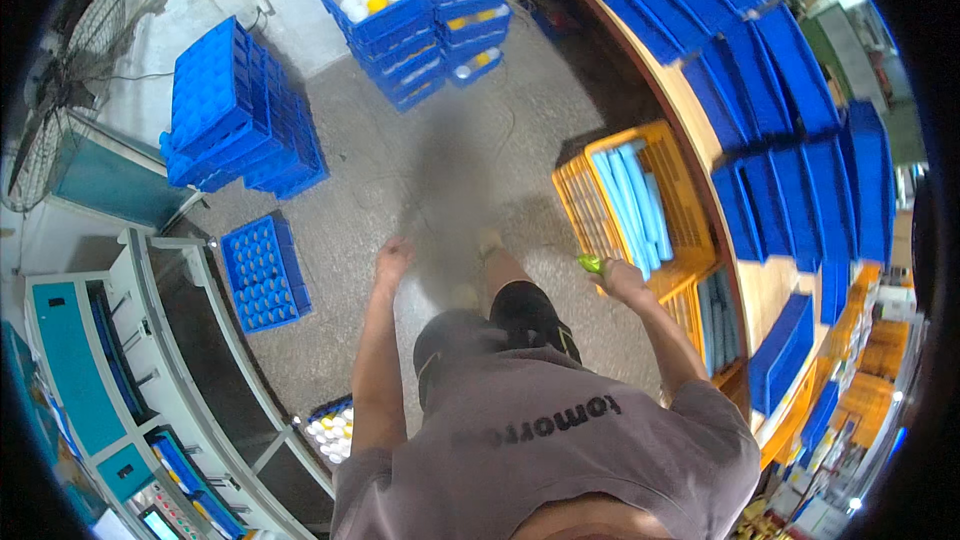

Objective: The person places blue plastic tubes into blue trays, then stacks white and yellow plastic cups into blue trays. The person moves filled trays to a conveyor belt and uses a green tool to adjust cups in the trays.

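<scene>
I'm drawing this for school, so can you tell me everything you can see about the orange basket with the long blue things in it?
The orange basket is a box that looks like plastic, with slatted sides and an open top. Long, light blue pieces lie side by side inside it. It stands alongside the wooden counter, with a second orange basket next to it. The right hand is by its near corner; I can't tell whether they touch.
</scene>
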`<state>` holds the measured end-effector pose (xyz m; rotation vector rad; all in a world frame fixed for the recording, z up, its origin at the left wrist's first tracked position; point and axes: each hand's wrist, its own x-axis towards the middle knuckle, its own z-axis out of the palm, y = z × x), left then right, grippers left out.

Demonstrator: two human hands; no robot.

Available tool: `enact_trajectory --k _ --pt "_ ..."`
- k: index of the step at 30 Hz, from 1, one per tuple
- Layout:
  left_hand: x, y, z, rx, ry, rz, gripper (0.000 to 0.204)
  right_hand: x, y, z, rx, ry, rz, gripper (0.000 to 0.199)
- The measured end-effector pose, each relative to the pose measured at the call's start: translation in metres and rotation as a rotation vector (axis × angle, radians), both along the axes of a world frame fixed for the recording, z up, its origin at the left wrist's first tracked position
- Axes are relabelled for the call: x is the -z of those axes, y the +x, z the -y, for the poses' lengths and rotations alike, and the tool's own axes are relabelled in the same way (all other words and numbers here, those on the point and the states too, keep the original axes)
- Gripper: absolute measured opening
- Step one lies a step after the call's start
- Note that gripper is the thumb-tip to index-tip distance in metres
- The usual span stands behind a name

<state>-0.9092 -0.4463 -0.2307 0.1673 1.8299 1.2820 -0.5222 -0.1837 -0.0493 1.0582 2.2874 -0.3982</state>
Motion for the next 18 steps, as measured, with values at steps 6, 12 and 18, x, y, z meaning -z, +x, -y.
enact_trajectory --k 6,12,18 --pt "0.022 -0.085 -0.109 -0.285 -0.245 0.402 0.055 0.043 -0.128 -0.161 0.127 -0.165 0.073 0.061" --pt "0.066 -0.236 -0.283 -0.471 0.029 0.433 0.058 0.1 -0.278 -0.312 -0.018 -0.29 0.13 0.06" --pt "0.075 -0.414 -0.512 -0.676 0.381 0.448 0.063 0.106 -0.344 -0.379 -0.02 -0.385 0.121 0.063"
